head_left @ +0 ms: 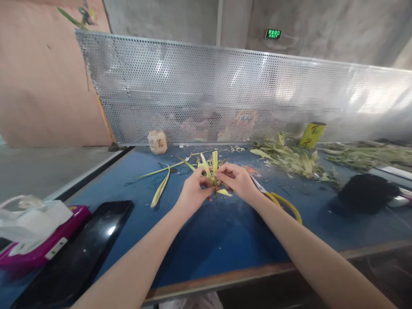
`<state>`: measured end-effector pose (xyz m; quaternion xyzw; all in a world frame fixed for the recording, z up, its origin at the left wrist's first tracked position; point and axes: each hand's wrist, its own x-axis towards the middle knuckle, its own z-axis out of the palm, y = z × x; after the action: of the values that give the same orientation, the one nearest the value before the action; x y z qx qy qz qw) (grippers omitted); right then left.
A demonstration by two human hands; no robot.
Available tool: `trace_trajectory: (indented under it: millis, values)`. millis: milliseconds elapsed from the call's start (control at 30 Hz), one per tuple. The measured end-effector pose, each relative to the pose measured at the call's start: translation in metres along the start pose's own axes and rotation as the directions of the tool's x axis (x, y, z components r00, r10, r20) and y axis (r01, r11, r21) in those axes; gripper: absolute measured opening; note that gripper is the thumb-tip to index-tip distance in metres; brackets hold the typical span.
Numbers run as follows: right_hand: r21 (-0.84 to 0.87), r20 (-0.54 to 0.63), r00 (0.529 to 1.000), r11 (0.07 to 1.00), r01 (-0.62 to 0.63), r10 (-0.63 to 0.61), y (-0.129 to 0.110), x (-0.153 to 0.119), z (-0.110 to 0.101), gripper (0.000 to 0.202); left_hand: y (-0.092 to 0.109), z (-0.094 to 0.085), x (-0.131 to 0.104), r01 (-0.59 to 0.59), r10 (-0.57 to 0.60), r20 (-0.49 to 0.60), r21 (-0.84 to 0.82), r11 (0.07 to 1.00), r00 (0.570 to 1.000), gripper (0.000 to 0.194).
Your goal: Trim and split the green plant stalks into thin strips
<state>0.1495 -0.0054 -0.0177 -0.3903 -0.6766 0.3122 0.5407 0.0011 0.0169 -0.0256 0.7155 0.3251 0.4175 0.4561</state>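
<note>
Over the middle of the blue table, my left hand and my right hand meet around a small bunch of pale yellow-green leaf strips. The left fingers are closed round the lower part of the strips, two of which stick up. My right thumb and fingertips pinch a strip from the other side. Fingers hide the bottom of the bunch. Just below lies a short yellowish leaf piece. Scissors with yellow handles rest partly under my right forearm. To the left lies a long loose leaf strip.
A heap of leafy scraps and a yellow-green can stand back right, near a black bundle. A wrapped roll sits by the perforated metal screen. A black tablet and purple box are at left.
</note>
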Motion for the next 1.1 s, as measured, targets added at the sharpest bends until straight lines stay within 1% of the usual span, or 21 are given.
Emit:
trace_trajectory:
  millis: [167, 267, 333, 367, 433, 500, 700, 833, 900, 1100]
  values:
    - [0.158, 0.027, 0.997, 0.984, -0.08, 0.076, 0.0026, 0.0004, -0.0013, 0.018, 0.0008, -0.0013, 0.0007, 0.001, 0.0, 0.013, -0.062, 0.998, 1.0, 0.041]
    - [0.198, 0.018, 0.994, 0.974, -0.111, 0.109, 0.004, 0.0016, -0.0032, 0.02, -0.0006, -0.0014, 0.001, 0.002, 0.0, 0.022, -0.093, 0.996, 1.0, 0.043]
    - [0.155, -0.017, 0.994, 0.983, -0.101, 0.105, 0.0036, 0.002, -0.0043, 0.021, -0.0005, -0.0015, 0.0014, -0.006, 0.006, 0.006, -0.091, 0.996, 1.0, 0.043]
    - [0.097, -0.035, 0.996, 0.992, -0.076, 0.08, 0.003, 0.002, -0.0046, 0.019, -0.0001, -0.0016, 0.0016, -0.014, 0.014, -0.007, -0.082, 0.996, 1.0, 0.043]
    - [-0.059, -0.06, 0.998, 0.998, 0.001, -0.005, 0.0013, 0.0015, -0.0043, 0.014, 0.0012, -0.0017, 0.0015, -0.039, 0.036, -0.039, -0.065, 0.997, 0.999, 0.041]
    - [-0.181, -0.06, 0.996, 0.982, 0.061, -0.073, -0.0005, 0.0005, -0.0031, 0.007, 0.0024, -0.0016, 0.0012, -0.062, 0.058, -0.067, -0.061, 0.996, 0.996, 0.04]
    - [-0.322, -0.059, 0.991, 0.942, 0.093, -0.118, -0.0033, -0.0021, 0.0007, 0.005, 0.0034, 0.0017, 0.0007, -0.071, 0.063, -0.074, -0.112, 0.991, 0.995, 0.04]
    - [-0.369, -0.073, 0.991, 0.926, 0.08, -0.115, -0.0041, -0.003, 0.0013, 0.009, 0.0051, 0.0037, 0.0011, -0.054, 0.042, -0.08, -0.158, 0.986, 0.996, 0.04]
    - [-0.373, -0.076, 0.992, 0.925, 0.067, -0.103, -0.0043, -0.0032, 0.0016, 0.011, 0.0053, 0.0032, 0.0008, -0.062, 0.049, -0.088, -0.151, 0.987, 0.995, 0.04]
    - [-0.289, -0.062, 0.994, 0.955, 0.065, -0.087, -0.0043, -0.0035, 0.0042, 0.008, 0.0033, -0.0007, -0.0015, -0.108, 0.098, -0.123, -0.073, 0.992, 0.988, 0.04]
